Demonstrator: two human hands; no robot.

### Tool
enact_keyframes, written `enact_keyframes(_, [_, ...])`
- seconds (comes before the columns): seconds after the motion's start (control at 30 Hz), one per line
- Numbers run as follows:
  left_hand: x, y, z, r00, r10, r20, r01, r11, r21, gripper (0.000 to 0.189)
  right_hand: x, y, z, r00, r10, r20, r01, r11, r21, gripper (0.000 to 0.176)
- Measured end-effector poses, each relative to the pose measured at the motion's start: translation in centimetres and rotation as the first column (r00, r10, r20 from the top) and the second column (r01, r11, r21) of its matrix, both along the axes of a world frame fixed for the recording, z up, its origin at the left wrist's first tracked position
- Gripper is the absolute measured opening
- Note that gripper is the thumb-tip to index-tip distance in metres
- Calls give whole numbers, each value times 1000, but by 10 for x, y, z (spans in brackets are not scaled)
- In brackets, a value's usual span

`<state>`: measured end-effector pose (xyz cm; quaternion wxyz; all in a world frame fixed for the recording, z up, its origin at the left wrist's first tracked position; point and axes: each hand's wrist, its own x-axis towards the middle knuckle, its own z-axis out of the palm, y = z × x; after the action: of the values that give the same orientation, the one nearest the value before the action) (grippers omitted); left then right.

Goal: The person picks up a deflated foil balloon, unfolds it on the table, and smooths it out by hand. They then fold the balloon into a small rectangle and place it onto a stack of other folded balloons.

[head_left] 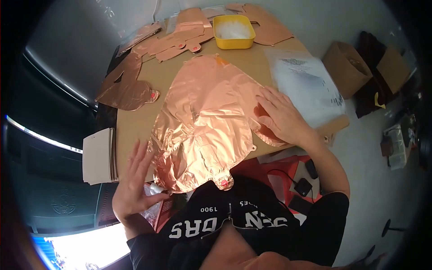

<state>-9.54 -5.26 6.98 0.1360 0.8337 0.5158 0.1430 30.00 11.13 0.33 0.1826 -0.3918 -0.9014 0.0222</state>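
Note:
A large flat rose-gold foil balloon (202,121) lies creased over the table's near edge, its tab with a red mark hanging toward my body. My left hand (132,184) is at the balloon's lower left edge, fingers stretched upward and thumb pointing right along the foil. On the balloon's right lobe rests my right hand (283,114), palm down with the fingers extended. To the left lies a smaller folded foil balloon (128,85), also with a red-marked tab.
More flat foil balloons (189,29) cover the far side of the cardboard-topped table. A yellow tub (235,43) with white contents stands among them. Clear plastic bags (306,81) lie right, a stack of white cards (98,155) left. An open cardboard box (344,67) stands beyond the right edge.

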Motion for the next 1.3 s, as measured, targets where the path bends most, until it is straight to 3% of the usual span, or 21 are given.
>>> enact_keyframes(0.1, [34,6,-4,994,-105,23,107,989,-103,108,8,-16,9,1000,-14,3,14,999,-50,52])
enact_keyframes(0.27, [85,23,-22,945,-306,-120,290,948,-134,103,4,-30,4,998,67,9,-66,996,-56,49])
enact_keyframes(0.4, [90,33,-46,934,-291,-207,294,956,-20,88,5,-30,-12,996,74,40,-75,997,33,48])
enact_keyframes(0.6, [76,34,-46,945,-229,-234,240,971,17,69,7,-31,-6,996,93,14,-93,996,3,47])
enact_keyframes(0.8, [70,33,-35,941,-267,-206,257,964,-72,71,9,-31,-8,994,107,-29,-106,994,31,43])
enact_keyframes(1.3, [68,37,-36,936,-290,-201,276,957,-94,75,11,-44,4,996,91,-20,-91,996,11,50])
